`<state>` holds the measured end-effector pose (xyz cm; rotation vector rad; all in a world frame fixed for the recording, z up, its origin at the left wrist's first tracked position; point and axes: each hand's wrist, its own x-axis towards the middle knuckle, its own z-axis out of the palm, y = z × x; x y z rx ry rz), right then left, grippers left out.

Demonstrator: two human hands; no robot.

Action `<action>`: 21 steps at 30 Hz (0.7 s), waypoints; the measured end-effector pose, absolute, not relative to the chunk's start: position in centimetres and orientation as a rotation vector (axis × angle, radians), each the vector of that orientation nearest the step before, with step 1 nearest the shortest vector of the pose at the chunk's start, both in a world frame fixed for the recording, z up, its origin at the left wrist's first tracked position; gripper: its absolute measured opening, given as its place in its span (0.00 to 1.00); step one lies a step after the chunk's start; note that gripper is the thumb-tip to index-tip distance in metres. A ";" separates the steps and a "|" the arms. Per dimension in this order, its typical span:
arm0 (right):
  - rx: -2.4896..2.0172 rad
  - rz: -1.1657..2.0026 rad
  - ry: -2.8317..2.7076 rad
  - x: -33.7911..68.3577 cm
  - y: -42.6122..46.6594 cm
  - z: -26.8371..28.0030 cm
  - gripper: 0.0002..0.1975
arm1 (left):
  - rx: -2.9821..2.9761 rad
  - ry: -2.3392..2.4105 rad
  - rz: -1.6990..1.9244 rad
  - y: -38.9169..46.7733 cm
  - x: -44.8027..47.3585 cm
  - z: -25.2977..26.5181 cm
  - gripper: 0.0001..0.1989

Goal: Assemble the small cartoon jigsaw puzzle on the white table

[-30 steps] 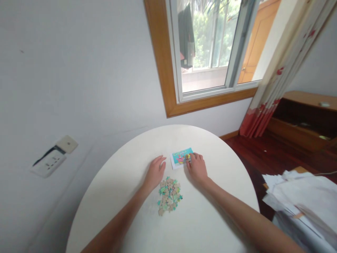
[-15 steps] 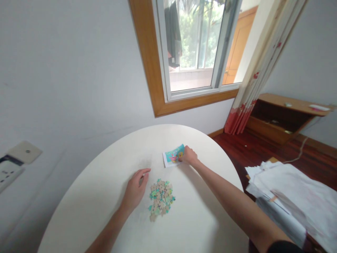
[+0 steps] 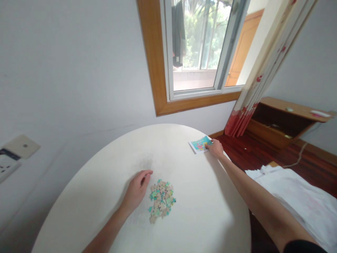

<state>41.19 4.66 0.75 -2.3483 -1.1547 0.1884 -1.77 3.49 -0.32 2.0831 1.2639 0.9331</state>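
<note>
Out near the right far edge of the table, my right hand (image 3: pixel 216 149) is closed on the right side of a small picture card (image 3: pixel 200 144). The card has a turquoise print with pink and yellow figures and a white border. My left hand (image 3: pixel 137 187) rests on the tabletop, loosely bent, thumb close to the index finger, with nothing visible in it. Just right of that hand lies a heap of jigsaw puzzle pieces (image 3: pixel 162 200), some grey-brown side up, others green and turquoise. They are apart from the card.
The round white table (image 3: pixel 200 211) stands against a wall with a wood-framed window (image 3: pixel 160 88). A curtain (image 3: pixel 243 109) hangs at its right. White sheets (image 3: pixel 302 200) lie beside the table, and a low wooden cabinet (image 3: pixel 289 109) stands behind. A wall socket (image 3: pixel 7 163) is at left.
My right hand has moved the picture card to the right and farther out, toward the table edge. My left hand and the puzzle pieces have stayed almost in place.
</note>
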 end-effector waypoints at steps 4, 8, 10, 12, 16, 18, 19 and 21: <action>-2.330 0.139 -1.149 41.4 4.6 -0.4 0.24 | 2.093 1.268 0.900 3.4 -1.6 -0.4 0.18; -2.312 0.065 -1.190 40.3 4.6 -1.9 0.24 | 2.107 1.253 0.876 3.1 -1.4 -0.3 0.17; -2.311 0.024 -1.209 40.1 4.5 -2.3 0.25 | 2.120 1.243 0.865 3.0 -1.4 -0.4 0.17; -2.305 -0.025 -1.203 40.0 4.3 -2.3 0.26 | 2.133 1.226 0.846 3.1 -1.6 -0.4 0.16; -2.177 -0.242 -1.151 38.9 3.8 -2.3 0.24 | 2.157 1.167 0.722 3.0 -2.3 0.0 0.14; -2.036 -0.266 -1.218 37.1 3.4 -2.5 0.19 | 2.160 1.143 0.657 2.7 -2.6 0.6 0.14; -1.951 -0.236 -1.291 35.8 3.1 -2.6 0.16 | 2.159 1.129 0.633 2.5 -2.6 0.9 0.13; -1.752 -0.122 -1.480 32.8 2.2 -2.8 0.13 | 2.164 1.075 0.589 2.0 -2.5 1.5 0.12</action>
